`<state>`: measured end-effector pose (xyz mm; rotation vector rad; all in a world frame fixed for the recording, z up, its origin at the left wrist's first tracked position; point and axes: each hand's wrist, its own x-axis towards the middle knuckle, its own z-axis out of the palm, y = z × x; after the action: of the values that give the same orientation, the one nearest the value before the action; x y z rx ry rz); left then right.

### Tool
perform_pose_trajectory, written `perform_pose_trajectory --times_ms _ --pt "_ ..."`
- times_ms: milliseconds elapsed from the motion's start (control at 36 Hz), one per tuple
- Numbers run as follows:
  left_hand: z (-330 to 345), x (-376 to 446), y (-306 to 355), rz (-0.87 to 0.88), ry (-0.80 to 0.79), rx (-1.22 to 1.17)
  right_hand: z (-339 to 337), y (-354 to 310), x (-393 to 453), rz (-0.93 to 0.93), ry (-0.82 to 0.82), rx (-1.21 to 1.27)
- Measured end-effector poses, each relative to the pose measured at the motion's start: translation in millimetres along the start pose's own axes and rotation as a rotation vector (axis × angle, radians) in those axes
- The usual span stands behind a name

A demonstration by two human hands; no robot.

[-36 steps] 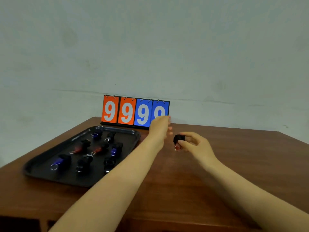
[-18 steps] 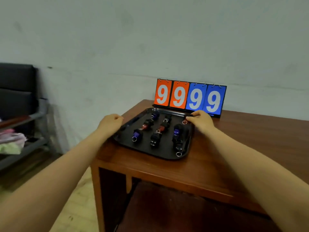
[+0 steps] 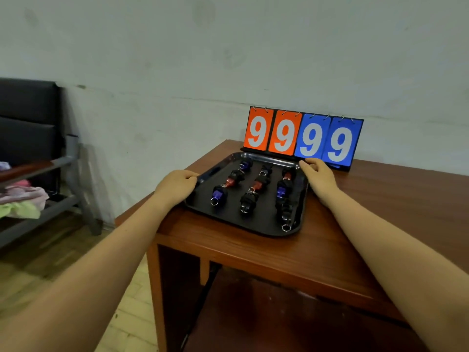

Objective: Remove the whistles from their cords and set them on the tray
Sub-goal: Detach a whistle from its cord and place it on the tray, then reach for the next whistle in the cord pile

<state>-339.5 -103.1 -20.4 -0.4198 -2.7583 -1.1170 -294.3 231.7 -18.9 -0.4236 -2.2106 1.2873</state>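
Whistles [image 3: 256, 186] lie on tray [image 3: 253, 224] between left grip [image 3: 175, 185] and right grip [image 3: 318, 175].

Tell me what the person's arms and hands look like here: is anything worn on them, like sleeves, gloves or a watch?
Both arms are bare all the way up to where the picture cuts them off: no sleeve shows on either. The left hand and the right hand wear no gloves. No watch, bracelet or ring can be seen on the wrists or fingers, and no markings show.

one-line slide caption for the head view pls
Both hands, left and right, grip the black tray of whistles on the wooden table.
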Motion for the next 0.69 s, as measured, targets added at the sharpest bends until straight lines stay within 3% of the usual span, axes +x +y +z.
perform_pose_trajectory --times_ms 111,306,528,694 --pt "0.3 -9.4 5.0 -0.023 -0.021 0.082 -17.5 -1.0 -21.3 0.077 0.08 0.109" --pt "8.8 -49.9 30.6 -0.144 0.022 0.256 -58.6 -5.3 -87.9 0.1 0.012 0.089" --pt "15.3 -114.2 55.7 -0.03 -0.095 0.262 -107.0 -4.9 -169.4 0.064 0.018 -0.043" --pt "27.1 -154.1 84.0 0.111 -0.149 0.3 -113.1 -12.2 -202.7 0.113 0.072 -0.318"
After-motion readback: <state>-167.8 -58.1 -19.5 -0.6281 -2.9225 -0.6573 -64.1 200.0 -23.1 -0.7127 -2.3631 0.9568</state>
